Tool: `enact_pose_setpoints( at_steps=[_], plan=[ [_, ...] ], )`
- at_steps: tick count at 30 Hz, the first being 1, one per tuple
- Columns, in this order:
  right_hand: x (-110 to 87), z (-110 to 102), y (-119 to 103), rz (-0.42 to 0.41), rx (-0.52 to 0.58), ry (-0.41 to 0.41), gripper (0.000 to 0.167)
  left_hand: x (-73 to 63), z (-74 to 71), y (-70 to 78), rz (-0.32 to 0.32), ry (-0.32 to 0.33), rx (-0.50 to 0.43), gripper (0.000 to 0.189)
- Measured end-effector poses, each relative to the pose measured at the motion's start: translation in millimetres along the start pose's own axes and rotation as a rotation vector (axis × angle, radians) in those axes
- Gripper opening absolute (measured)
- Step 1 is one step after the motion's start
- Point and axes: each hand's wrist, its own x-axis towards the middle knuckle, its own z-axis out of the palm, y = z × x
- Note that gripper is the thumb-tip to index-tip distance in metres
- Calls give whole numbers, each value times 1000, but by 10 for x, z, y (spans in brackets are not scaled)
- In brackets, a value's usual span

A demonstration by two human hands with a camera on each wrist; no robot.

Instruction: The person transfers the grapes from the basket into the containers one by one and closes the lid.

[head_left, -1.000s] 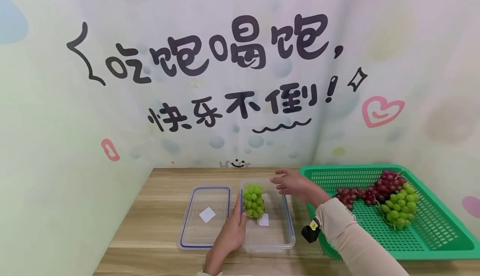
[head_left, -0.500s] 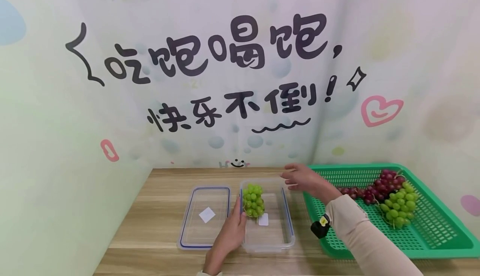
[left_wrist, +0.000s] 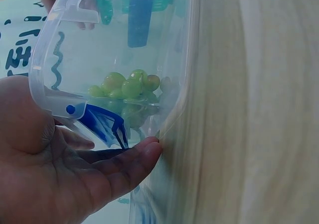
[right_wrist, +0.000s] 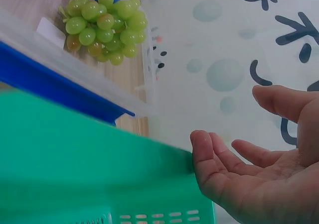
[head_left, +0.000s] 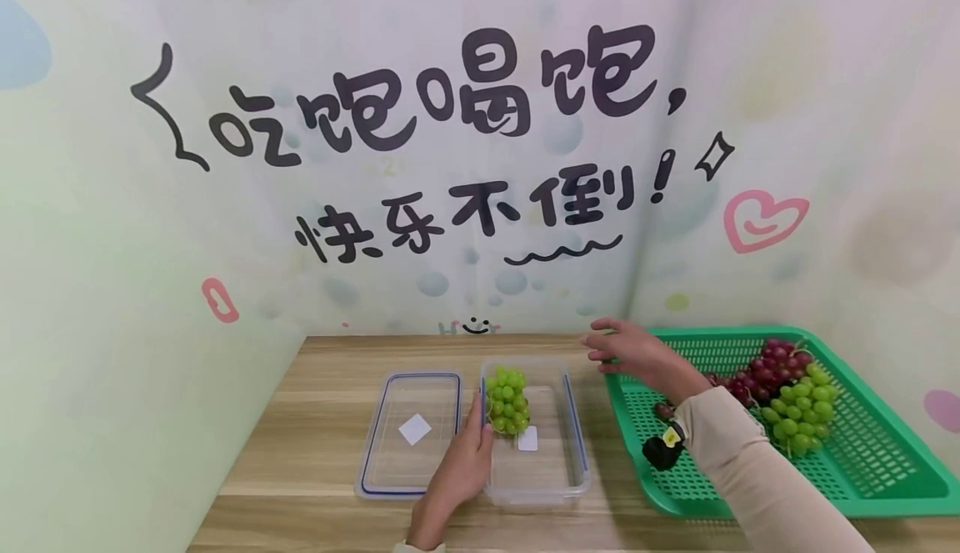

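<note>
My left hand [head_left: 463, 463] holds the left wall of a clear plastic food box [head_left: 536, 499], thumb at the rim and fingers along the outside by a blue latch [left_wrist: 102, 127]. A bunch of green grapes [head_left: 508, 401] lies inside the box against that left wall. My right hand [head_left: 641, 354] holds nothing and hovers over the back left corner of a green plastic basket [head_left: 862, 506], fingers relaxed and spread from the thumb. In the right wrist view, its fingertips [right_wrist: 202, 144] overlap the basket's edge.
The box's lid [head_left: 397, 386], with a blue seal and a white label, lies on the wooden table [head_left: 285, 453] left of the box. Red grapes [head_left: 776, 365] and a second green bunch [head_left: 801, 411] lie in the basket. A printed curtain [head_left: 420, 299] hangs behind.
My right hand has moved right, from over the box's back right corner to the basket's back left corner. The left hand, box and grapes in it stay in place.
</note>
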Motion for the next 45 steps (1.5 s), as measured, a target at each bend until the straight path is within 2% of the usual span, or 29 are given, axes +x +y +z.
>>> enact_pose_setpoints(
  at_steps=[15, 29, 39, 45],
  plan=[
    [-136, -357, 140, 26, -68, 39, 73, 2, 6, 7, -7, 2, 6, 56],
    [-303, -743, 364, 29, -134, 54, 81, 12, 2, 16, -24, -6, 6, 56],
    [-381, -894, 509, 63, -130, 106, 91, -3, 3, 18, -27, -6, 8, 56],
    [-420, -983, 551, 97, -200, 112, 93, -1, 3, 21, -23, -4, 5, 56]
  ],
)
